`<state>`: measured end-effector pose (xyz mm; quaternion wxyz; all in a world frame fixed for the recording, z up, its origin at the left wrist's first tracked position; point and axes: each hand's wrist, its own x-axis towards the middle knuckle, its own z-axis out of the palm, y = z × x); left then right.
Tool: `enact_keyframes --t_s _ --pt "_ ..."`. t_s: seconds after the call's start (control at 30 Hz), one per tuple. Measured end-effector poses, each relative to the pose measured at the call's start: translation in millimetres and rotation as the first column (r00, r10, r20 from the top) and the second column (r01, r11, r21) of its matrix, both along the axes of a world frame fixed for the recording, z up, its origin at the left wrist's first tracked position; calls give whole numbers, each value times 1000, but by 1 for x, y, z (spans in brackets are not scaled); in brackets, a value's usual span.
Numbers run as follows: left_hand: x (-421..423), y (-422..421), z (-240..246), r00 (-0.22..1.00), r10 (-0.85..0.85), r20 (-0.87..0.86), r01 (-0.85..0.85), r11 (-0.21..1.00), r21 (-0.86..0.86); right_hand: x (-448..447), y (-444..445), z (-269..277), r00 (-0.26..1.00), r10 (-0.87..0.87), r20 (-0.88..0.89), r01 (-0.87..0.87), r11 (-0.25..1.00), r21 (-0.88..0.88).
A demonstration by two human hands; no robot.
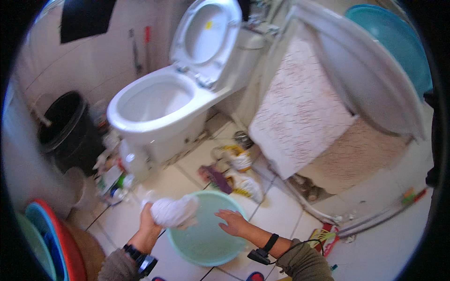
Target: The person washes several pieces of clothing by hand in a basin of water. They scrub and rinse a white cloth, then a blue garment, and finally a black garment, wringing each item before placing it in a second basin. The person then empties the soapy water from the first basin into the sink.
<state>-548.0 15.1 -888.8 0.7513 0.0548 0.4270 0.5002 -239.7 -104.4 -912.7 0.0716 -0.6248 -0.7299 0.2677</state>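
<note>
My left hand (148, 220) grips a bunched white cloth (174, 211) at the left rim of a pale green plastic basin (211, 261). My right hand (232, 223) is over the right part of the basin, its fingers spread and holding nothing. The basin stands on the tiled floor and seems to hold water. Just behind it lie a purple cloth (218, 180) and a white and yellow item (246, 183) that may be a shoe. Both wrists wear dark straps with devices.
A white toilet (158, 126) with raised lid stands behind. At left are a black bucket (75, 140), bottles, litter and stacked basins (70, 242). At right, a pink patterned mat (299, 105) hangs beside a white tub-like fixture (369, 66); a teal basin (393, 42) is beyond.
</note>
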Motion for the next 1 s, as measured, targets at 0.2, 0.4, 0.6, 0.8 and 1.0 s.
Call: enact_keyframes --t_s 0.2,0.4,0.6,0.8,1.0 --pt "1 6 -7 977 -211 -16 212 974 75 74 22 264 988 -21 151 -62 851 522" --pt "8 11 35 968 -252 -15 252 965 73 121 -46 507 817 -328 475 -217 589 779" --pt "2 -25 74 975 -205 87 204 979 22 210 -98 690 634 -773 25 140 147 979" --pt "4 -59 110 975 -165 149 176 982 -64 315 -104 721 221 -847 -484 968 131 212" --pt "13 -68 153 959 -210 189 219 975 -32 355 -96 705 184 -612 -769 974 221 57"
